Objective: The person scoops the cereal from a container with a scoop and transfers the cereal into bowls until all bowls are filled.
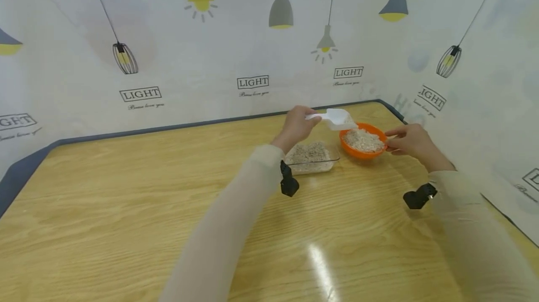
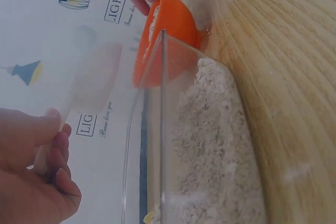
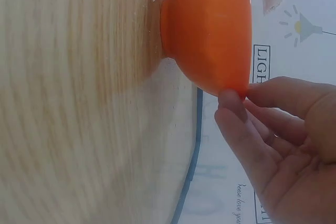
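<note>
A white scoop (image 1: 338,119) is held by its handle in my left hand (image 1: 296,125). Its tip hangs over the left rim of an orange bowl (image 1: 363,153), and a few flakes show in it. Pale oat-like flakes (image 1: 364,140) fill much of the bowl. At the bowl's right side, my right hand (image 1: 410,142) pinches the rim between thumb and fingers; the right wrist view shows the bowl's foot on the table. Below my left hand stands a clear rectangular container (image 2: 164,129) with more flakes (image 2: 210,140), partly hidden by the forearm in the head view.
The wooden table (image 1: 139,208) has a dark blue edge along the back. Behind it and to the right hangs a pale cloth (image 1: 168,49) printed with lamps. A black wrist camera (image 1: 288,180) sits on each sleeve.
</note>
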`<state>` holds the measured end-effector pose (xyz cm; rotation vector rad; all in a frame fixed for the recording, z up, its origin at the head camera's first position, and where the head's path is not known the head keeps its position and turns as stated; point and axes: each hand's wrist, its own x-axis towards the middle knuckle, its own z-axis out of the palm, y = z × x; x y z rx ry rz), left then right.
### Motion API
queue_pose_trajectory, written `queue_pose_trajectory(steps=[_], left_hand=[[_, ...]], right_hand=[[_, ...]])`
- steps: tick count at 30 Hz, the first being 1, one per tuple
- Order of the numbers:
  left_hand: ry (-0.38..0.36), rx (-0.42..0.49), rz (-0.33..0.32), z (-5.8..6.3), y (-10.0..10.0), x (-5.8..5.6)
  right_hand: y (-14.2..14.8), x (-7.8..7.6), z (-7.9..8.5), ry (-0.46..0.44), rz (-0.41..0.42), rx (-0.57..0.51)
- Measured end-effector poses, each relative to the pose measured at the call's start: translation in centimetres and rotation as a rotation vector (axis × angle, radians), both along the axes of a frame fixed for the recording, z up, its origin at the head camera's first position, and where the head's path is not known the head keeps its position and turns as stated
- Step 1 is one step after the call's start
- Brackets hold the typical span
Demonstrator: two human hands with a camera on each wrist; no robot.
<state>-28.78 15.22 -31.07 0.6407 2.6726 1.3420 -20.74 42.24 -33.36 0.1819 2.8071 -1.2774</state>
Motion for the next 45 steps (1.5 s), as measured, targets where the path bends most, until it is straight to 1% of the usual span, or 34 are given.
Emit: queue_pose_trajectory(steps=[3,6,11,22,29,32,38,45], left_hand=[[-0.005,0.018,0.004,-0.2,0.3,0.2],[0.014,0.023,-0.001,-0.5,0.6,0.4],[0.084,0.003,-0.019,-0.9,1.2,0.3],[0.219,-0.068,-0.067,-0.6,1.4,1.0],[0.276,-0.111,-0.121,-0.4,1.3,1.1],[0.296,-0.121,-0.133,-0.3,1.3,1.2],[0.318,-0.107,-0.119,-0.2,1.4,1.5],[0.405,-0.128,-0.091,-0.2,1.8,1.5]], right_hand=[[-0.1,0.0,-0.1,-0.001,-0.008,-0.008],[0.0,0.1,-0.3,0.000,-0.013,-0.016],[-0.1,0.2,-0.2,0.003,-0.020,-0.022],[0.0,0.1,-0.3,0.012,-0.035,-0.043],[-0.1,0.1,-0.5,0.009,-0.045,-0.042],[-0.2,0.2,-0.5,0.010,-0.045,-0.036],[-0.1,0.2,-0.6,0.015,-0.038,-0.027],[-0.1,0.2,-0.5,0.014,-0.040,-0.033]])
